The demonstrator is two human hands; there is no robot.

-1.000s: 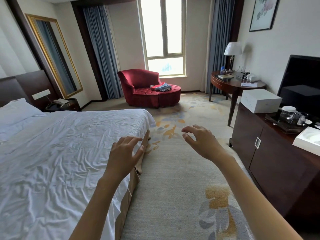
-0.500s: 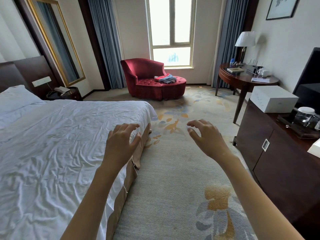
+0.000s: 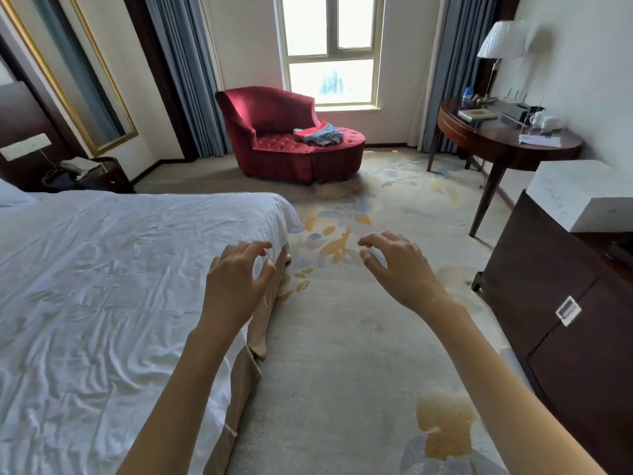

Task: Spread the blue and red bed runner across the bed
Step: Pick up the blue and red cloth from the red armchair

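The blue and red bed runner (image 3: 320, 134) lies bunched on the seat of a red chaise (image 3: 274, 138) under the window, far ahead of me. The bed (image 3: 113, 286) with a wrinkled white sheet fills the left side. My left hand (image 3: 238, 282) hovers over the bed's foot corner, fingers loosely curled, holding nothing. My right hand (image 3: 397, 269) floats above the carpet to the right of it, fingers also loosely curled and holding nothing. Both hands are well short of the runner.
A dark wooden cabinet (image 3: 561, 303) with a white box (image 3: 582, 193) runs along the right. A round desk (image 3: 503, 142) with a lamp (image 3: 500, 42) stands at the far right. A nightstand (image 3: 89, 173) sits beyond the bed. Patterned carpet (image 3: 342, 337) leads to the chaise.
The view has advanced along the foot of the bed toward the chaise, which looks larger now. Both hands stay raised in front with the same loose curl.
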